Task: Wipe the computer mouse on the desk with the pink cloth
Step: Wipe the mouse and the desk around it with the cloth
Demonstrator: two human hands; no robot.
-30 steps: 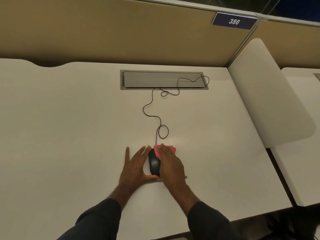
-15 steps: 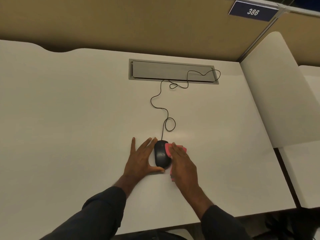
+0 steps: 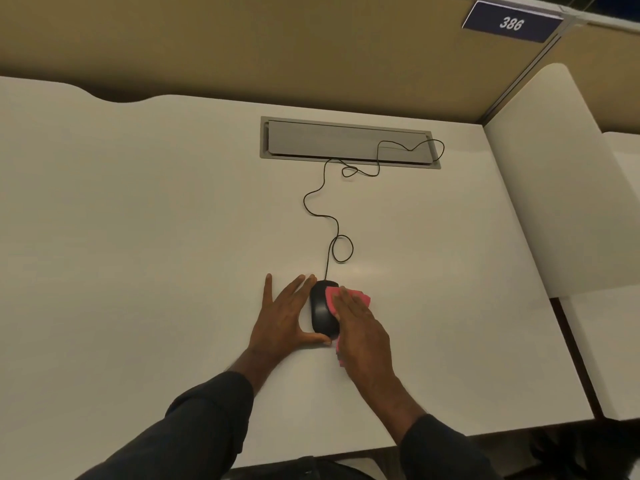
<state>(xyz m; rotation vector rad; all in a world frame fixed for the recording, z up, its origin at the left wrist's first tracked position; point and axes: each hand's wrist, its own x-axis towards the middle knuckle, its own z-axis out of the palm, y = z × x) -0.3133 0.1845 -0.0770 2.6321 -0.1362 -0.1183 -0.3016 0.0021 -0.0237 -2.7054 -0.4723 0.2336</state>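
Note:
A black wired computer mouse (image 3: 321, 308) lies on the white desk (image 3: 138, 237) near its front edge. My left hand (image 3: 282, 315) lies flat against the mouse's left side, fingers straight, thumb tucked behind its rear end. My right hand (image 3: 360, 329) presses the pink cloth (image 3: 358, 296) with straight fingers onto the right side of the mouse. Pink edges show in front of my fingertips and under the palm. The right half of the mouse is hidden by cloth and hand.
The mouse's black cable (image 3: 323, 216) loops back across the desk to a grey cable hatch (image 3: 346, 142). A tan partition (image 3: 277, 46) with a "386" sign (image 3: 510, 22) stands behind. A white divider panel (image 3: 568, 185) bounds the desk on the right.
My right hand with the cloth slid from the mouse's top to its right side, then crept back onto its right edge. My left hand stayed braced against the mouse.

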